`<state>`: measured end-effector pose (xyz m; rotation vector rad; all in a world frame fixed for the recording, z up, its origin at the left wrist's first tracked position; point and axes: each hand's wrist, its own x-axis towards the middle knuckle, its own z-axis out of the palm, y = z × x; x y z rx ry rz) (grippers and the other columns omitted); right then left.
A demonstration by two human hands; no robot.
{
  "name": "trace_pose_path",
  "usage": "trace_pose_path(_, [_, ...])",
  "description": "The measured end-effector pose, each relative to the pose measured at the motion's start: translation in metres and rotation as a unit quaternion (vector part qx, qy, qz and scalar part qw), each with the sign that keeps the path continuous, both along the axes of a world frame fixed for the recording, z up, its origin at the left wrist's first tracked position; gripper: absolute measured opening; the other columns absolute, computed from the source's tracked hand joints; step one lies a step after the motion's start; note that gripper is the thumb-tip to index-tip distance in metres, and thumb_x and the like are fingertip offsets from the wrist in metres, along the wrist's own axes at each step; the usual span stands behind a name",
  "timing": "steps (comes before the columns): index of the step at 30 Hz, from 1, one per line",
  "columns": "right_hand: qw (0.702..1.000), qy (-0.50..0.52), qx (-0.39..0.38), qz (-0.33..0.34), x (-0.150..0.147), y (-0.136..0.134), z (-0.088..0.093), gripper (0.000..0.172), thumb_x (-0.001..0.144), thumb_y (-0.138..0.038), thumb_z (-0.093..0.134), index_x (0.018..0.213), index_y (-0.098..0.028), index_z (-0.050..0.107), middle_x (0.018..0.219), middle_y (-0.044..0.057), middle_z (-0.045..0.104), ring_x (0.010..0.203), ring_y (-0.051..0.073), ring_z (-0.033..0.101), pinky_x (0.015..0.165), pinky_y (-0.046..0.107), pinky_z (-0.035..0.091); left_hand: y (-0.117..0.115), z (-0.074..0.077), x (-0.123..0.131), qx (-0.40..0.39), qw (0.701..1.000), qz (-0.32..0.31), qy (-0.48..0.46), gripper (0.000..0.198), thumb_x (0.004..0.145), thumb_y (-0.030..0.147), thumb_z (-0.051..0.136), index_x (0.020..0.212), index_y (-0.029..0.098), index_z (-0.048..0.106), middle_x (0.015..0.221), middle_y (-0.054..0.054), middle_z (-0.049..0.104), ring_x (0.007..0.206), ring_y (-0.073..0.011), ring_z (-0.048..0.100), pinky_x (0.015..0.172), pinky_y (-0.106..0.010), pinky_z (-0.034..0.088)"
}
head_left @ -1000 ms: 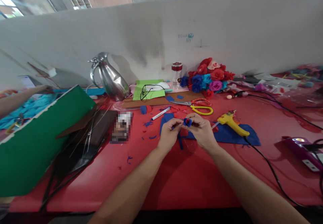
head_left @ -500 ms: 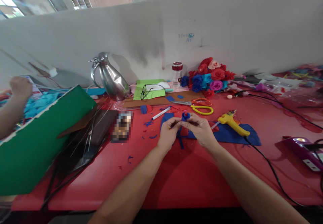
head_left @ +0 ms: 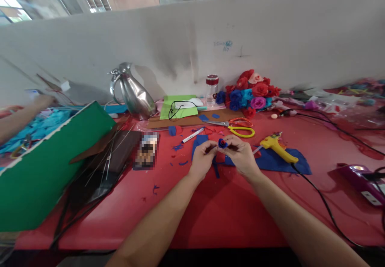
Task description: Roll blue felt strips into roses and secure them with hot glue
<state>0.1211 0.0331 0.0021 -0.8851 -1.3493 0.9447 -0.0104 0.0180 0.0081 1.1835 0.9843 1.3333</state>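
Between my two hands is a small rolled paper flower [head_left: 222, 143], blue outside with red at its centre. My left hand [head_left: 205, 156] pinches its left side and my right hand [head_left: 240, 154] its right side; the fingertips hide its lower part. Under and beyond the hands lies blue crepe-like sheet [head_left: 279, 163], with red pieces near it. A yellow glue gun [head_left: 276, 145] rests on the blue sheet to the right of my right hand. Scissors [head_left: 241, 130] with yellow and orange handles lie just past the hands, and a white marker [head_left: 193, 135] is at the left.
Finished paper flowers [head_left: 252, 92] are heaped by the wall, beside a glass jar [head_left: 212, 88]. A metal jug [head_left: 135, 94], glasses [head_left: 177, 107] and a phone [head_left: 146, 151] stand or lie leftward. A green board [head_left: 57, 174] edges the left. A purple power strip [head_left: 365, 184] sits right. Another person's arm [head_left: 24, 116] reaches in.
The flower has tipped so its open top faces me more, and my fingers have shifted slightly around it. The other person's hand at the left has moved right and blurs.
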Motion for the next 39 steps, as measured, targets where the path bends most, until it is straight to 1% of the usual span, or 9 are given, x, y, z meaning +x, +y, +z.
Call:
trace_pose_path(4, [1.000,-0.010,0.005,-0.004,0.000,0.000,-0.001,0.020,0.065,-0.035,0.080,0.062,-0.021,0.065,0.073,0.002,0.061,0.069,0.015,0.054,0.064,0.029,0.045,0.000,0.001,0.000,0.002,1.000,0.003,0.014,0.007,0.073,0.022,0.063,0.076,0.017,0.067,0.077,-0.001,0.066,0.075,-0.0141,0.056,0.077,-0.025,0.045])
trace_pose_path(9, [1.000,0.006,-0.002,-0.007,-0.002,-0.001,0.005,0.021,0.063,-0.035,0.080,0.062,-0.021,0.065,0.073,0.001,0.061,0.069,0.015,0.056,0.066,0.029,0.046,0.001,0.000,-0.001,0.015,0.999,0.016,0.028,0.009,0.075,0.022,0.062,0.079,0.017,0.068,0.080,-0.001,0.068,0.077,-0.0147,0.058,0.077,-0.026,0.046])
trace_pose_path(15, [0.990,0.042,-0.130,-0.032,-0.003,0.001,0.010,0.024,0.060,-0.038,0.079,0.066,-0.019,0.066,0.067,0.000,0.065,0.067,0.016,0.059,0.070,0.030,0.049,0.003,-0.003,-0.003,0.037,0.997,0.042,0.054,0.015,0.077,0.023,0.062,0.087,0.018,0.070,0.090,-0.004,0.071,0.085,-0.0170,0.062,0.081,-0.028,0.047])
trace_pose_path(18, [0.986,0.030,-0.153,-0.051,-0.003,0.003,0.010,0.027,0.059,-0.040,0.078,0.071,-0.018,0.070,0.069,0.001,0.068,0.066,0.016,0.060,0.067,0.030,0.049,0.005,-0.006,-0.004,0.043,0.996,0.050,0.060,0.019,0.078,0.022,0.061,0.094,0.019,0.071,0.093,-0.005,0.071,0.085,-0.0166,0.062,0.081,-0.028,0.047])
trace_pose_path(20, [0.987,0.012,-0.143,-0.065,-0.004,0.004,0.009,0.028,0.059,-0.042,0.077,0.070,-0.017,0.070,0.068,0.001,0.069,0.065,0.017,0.060,0.064,0.030,0.049,0.006,-0.008,-0.005,0.046,0.995,0.066,0.064,0.021,0.077,0.022,0.062,0.096,0.019,0.071,0.092,-0.005,0.071,0.082,-0.0158,0.061,0.079,-0.027,0.046])
trace_pose_path(24, [0.993,-0.035,-0.080,-0.080,-0.005,0.003,0.009,0.025,0.062,-0.042,0.074,0.065,-0.018,0.069,0.064,0.002,0.069,0.063,0.018,0.061,0.062,0.030,0.049,0.007,-0.010,-0.006,0.043,0.994,0.082,0.061,0.024,0.075,0.027,0.067,0.097,0.021,0.073,0.090,-0.004,0.069,0.077,-0.0141,0.058,0.077,-0.027,0.046])
trace_pose_path(31, [0.990,-0.110,-0.042,-0.077,-0.005,0.001,0.003,0.020,0.071,-0.037,0.065,0.073,-0.019,0.071,0.070,0.004,0.072,0.062,0.018,0.064,0.061,0.029,0.050,0.007,-0.009,-0.005,0.031,0.996,0.085,0.021,0.018,0.068,0.029,0.075,0.083,0.020,0.076,0.090,-0.004,0.065,0.082,-0.0149,0.058,0.076,-0.027,0.046])
trace_pose_path(35, [0.984,-0.158,0.019,-0.079,-0.007,-0.001,-0.003,0.016,0.074,-0.026,0.058,0.077,-0.020,0.072,0.075,0.004,0.073,0.066,0.018,0.065,0.064,0.028,0.051,0.008,-0.010,-0.005,0.016,0.996,0.091,0.011,0.017,0.064,0.032,0.078,0.074,0.019,0.074,0.084,-0.002,0.062,0.073,-0.0122,0.053,0.069,-0.025,0.043])
trace_pose_path(39, [0.973,-0.203,0.073,-0.086,-0.008,-0.004,-0.003,0.017,0.077,-0.024,0.055,0.075,-0.021,0.071,0.075,0.004,0.072,0.069,0.018,0.066,0.065,0.028,0.051,0.006,-0.008,-0.005,0.026,0.996,0.082,-0.005,0.015,0.064,0.033,0.077,0.067,0.019,0.073,0.082,-0.001,0.059,0.077,-0.0130,0.053,0.074,-0.026,0.043])
